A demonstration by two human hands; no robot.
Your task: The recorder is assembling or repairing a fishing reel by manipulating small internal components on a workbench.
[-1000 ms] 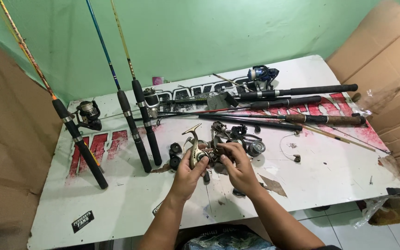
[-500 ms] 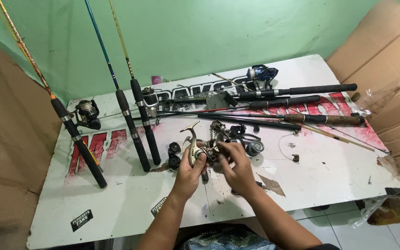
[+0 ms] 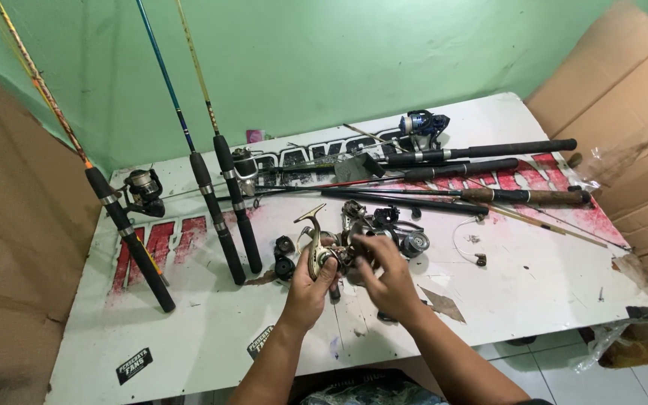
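Reel (image 3: 316, 251), gold, near table (image 3: 189, 337) centre: we clamp it in our left hand (image 3: 309, 289), right hand (image 3: 388, 277) pinched on its dark parts just right; best held low over the table, lest bits drop.

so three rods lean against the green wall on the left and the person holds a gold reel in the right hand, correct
Not quite: in the head view the gold reel sits in the left hand, not the right. The three rods do lean against the green wall.

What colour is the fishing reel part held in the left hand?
Gold-toned metal reel body, gripped by the left hand; clearest in the head view.
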